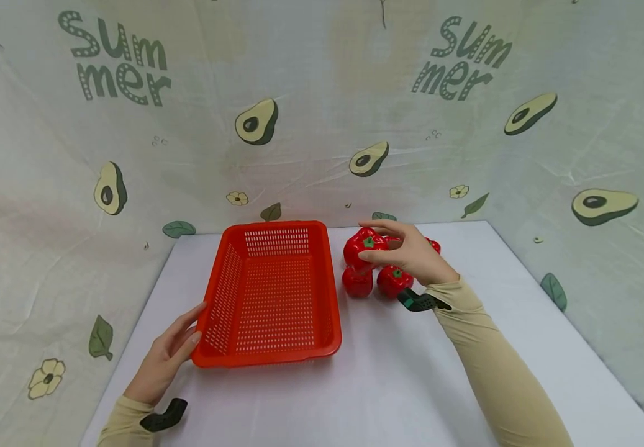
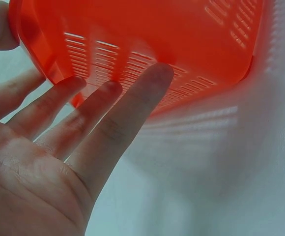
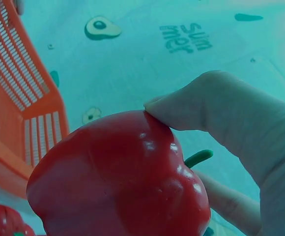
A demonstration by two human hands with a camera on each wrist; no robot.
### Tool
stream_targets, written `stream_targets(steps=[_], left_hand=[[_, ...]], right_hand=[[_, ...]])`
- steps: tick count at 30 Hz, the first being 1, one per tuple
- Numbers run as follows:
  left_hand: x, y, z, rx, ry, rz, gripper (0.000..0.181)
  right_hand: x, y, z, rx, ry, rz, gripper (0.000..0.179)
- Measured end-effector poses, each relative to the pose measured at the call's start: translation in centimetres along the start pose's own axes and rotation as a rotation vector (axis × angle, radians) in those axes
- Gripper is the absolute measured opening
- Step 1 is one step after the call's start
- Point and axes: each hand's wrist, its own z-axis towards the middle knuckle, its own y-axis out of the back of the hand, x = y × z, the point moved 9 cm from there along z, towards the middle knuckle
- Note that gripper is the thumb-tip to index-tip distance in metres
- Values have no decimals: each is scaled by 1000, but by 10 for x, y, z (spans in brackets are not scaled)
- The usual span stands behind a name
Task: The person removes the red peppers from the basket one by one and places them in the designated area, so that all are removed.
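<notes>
In the head view, my right hand (image 1: 419, 254) holds a glossy red bell pepper (image 1: 358, 249) with a green stem between thumb and fingers. It is above other red bell peppers (image 1: 395, 283) on the table. The right wrist view shows the held bell pepper (image 3: 118, 177) close up, its stem toward the palm. To the left is a red-orange plastic basket (image 1: 334, 310) with slotted walls; no pepper shows inside. My left hand (image 1: 167, 354) touches its left side near the front corner. Its straight fingers (image 2: 118, 123) lie against the slotted wall in the left wrist view.
Both hands are over a white table (image 1: 377, 385). A pale cloth (image 1: 310, 81) printed with avocados, leaves and lettering hangs behind and at both sides. Another red pepper (image 1: 358, 283) stands close to the basket's right side; more are partly hidden behind the right hand.
</notes>
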Motion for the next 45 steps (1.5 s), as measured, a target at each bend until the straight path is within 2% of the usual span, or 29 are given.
stream_targets(steps=[6,16,22,37,45], left_hand=[[-2,-1,1,10,0,-4,57],[-1,0,0,7,-17,1,57],[0,1,1,-2,8,0,57],[1,1,0,-9,23,3,56],[-3,0,-1,-2,-14,-2,55]], right_hand=[[-15,26,-13,-62,-53,-42,61],[-35,65,-32,-164,-91,-99,62],[-57,81,-40,-206,-116,-105,66],[-106,103,-59,-293,-199,-132,72],[-127,103,-66,-299,-230,-172,74]])
